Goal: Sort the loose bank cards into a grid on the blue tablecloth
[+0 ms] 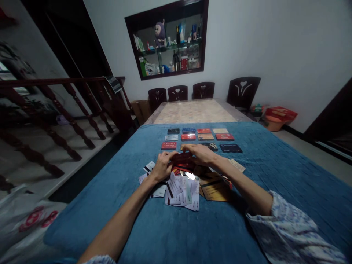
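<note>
Between my two hands is a dark red stack of cards [182,158], held at its ends just above a loose pile. My left hand [163,165] closes on its left end, and my right hand [202,154] grips the right end, with some fingers hidden. Under and in front of them lie spread white cards [176,190] with dark stripes, partly overlapping. Golden cards [216,189] lie to the right of these, and a cream card [237,165] shows beyond my right forearm. Behind my hands, small card stacks sit in rows, including a red stack [168,145] and a dark blue stack [231,148].
A blue cloth [123,161] covers the near part of the table, with a patterned tabletop [192,112] beyond. Dark chairs [243,91] stand at the far side. A wooden railing [68,99] and white plastic bags [27,223] are on the left.
</note>
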Available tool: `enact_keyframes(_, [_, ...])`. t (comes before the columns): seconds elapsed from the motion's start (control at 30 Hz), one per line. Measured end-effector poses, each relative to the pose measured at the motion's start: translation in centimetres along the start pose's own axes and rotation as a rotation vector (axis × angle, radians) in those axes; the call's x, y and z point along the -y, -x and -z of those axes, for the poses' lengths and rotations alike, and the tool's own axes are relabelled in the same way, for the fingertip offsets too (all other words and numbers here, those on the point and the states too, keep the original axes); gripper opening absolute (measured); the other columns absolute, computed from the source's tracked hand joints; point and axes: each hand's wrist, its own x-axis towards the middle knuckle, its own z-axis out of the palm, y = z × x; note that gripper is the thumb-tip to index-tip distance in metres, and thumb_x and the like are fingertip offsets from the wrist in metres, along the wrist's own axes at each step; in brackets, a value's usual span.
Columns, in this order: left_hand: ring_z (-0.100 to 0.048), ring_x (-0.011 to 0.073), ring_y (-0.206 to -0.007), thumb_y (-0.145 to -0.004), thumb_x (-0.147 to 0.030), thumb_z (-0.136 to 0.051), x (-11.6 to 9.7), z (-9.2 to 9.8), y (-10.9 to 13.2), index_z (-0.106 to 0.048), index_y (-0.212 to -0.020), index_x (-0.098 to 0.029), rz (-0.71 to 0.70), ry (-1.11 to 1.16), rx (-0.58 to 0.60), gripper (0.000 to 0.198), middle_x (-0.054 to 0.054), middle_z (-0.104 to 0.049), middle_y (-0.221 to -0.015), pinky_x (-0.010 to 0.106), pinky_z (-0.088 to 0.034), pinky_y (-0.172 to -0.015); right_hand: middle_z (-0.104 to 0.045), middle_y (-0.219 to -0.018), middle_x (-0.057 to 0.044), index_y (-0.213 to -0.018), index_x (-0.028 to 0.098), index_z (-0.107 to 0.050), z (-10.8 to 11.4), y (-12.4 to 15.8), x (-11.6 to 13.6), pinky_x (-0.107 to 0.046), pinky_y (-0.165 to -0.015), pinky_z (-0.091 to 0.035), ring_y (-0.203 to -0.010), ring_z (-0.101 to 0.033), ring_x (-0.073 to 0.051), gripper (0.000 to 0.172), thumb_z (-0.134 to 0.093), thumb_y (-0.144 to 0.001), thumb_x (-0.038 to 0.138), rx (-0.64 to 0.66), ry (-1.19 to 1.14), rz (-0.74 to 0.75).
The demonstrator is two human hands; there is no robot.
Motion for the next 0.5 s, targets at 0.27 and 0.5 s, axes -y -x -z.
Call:
enact_keyframes(0.27, [-0.055, 0.0219, -0.100, -0.082, -0.005, -0.052, -0.24, -0.31, 0.12, -0.057, -0.133, -0.024, 0.032, 0.000, -0.014, 0.054, 0.007, -0.067, -0.108, 0.041, -0.039, -0.095, -0.069, -0.117, -0.007, -0.123, 0.026, -0.056, -0.04, 0.02, 0.35, -0.027, -0.074, -0.039, -0.098, -0.064, -0.022, 0.040, -0.054, -0.085, 0.016, -0.020, 0.005, -0.036])
enact_keyframes(0.5, [-0.055, 0.0203, -0.096, -0.083, -0.006, -0.051, -0.35, -0.21, -0.05, -0.057, -0.134, -0.025, 0.117, 0.025, -0.094, 0.054, 0.004, -0.067, -0.097, 0.041, -0.037, -0.096, -0.068, -0.116, -0.011, -0.130, 0.022, -0.052, 0.00, -0.11, 0.56, -0.030, -0.080, -0.041, -0.099, -0.063, -0.023, 0.044, -0.052, -0.087, 0.015, -0.044, -0.032, -0.026])
